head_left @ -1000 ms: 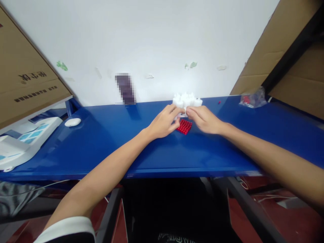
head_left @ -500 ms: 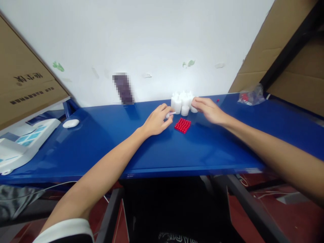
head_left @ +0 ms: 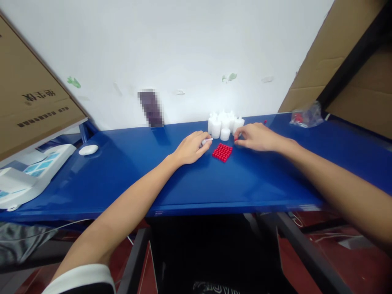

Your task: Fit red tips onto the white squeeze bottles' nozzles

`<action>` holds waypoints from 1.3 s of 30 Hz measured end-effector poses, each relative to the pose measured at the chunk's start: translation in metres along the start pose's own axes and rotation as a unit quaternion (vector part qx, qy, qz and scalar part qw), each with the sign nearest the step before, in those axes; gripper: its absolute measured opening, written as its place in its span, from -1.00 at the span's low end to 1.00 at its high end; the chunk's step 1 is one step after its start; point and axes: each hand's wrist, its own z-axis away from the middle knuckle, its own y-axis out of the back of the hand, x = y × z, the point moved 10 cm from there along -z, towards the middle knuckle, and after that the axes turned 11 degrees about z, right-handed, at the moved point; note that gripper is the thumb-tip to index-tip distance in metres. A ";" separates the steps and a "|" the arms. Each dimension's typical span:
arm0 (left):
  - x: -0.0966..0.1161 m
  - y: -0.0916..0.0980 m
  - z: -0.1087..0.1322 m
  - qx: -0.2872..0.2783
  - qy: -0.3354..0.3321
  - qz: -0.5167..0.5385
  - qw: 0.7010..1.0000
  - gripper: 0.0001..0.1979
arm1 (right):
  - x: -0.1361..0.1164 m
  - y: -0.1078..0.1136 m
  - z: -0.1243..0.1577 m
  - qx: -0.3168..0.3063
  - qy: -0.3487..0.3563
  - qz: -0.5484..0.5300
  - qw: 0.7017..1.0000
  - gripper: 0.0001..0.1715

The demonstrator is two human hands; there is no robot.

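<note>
My left hand (head_left: 193, 148) is closed around a small white piece with a thin pointed tip (head_left: 207, 141); most of it is hidden by the fingers. Between the thumb and fingertips of my right hand (head_left: 255, 136) is a small red piece (head_left: 235, 139). In front of the hands, a neat square block of small red pieces (head_left: 222, 152) lies on the blue table (head_left: 190, 188). Just behind it stand several white bottles (head_left: 216, 128) with narrow tips. A short white round container (head_left: 225, 134) stands at their front, near my right fingertips.
A clear plastic bag (head_left: 308, 116) with red pieces lies at the back right, and one loose red piece (head_left: 265, 122) is behind my right hand. To the left are a white mouse-shaped object (head_left: 88, 150) and a white device (head_left: 39, 173). Cardboard (head_left: 33, 94) stands beside them.
My right hand has come down and nearer from the bottles, and a red piece now shows in its fingertips. My left hand stays almost in place, still holding the white piece.
</note>
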 end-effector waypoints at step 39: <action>0.021 0.001 0.000 0.039 -0.004 0.084 0.996 -0.37 | -0.070 0.040 0.038 0.235 0.159 -0.153 0.947 -0.45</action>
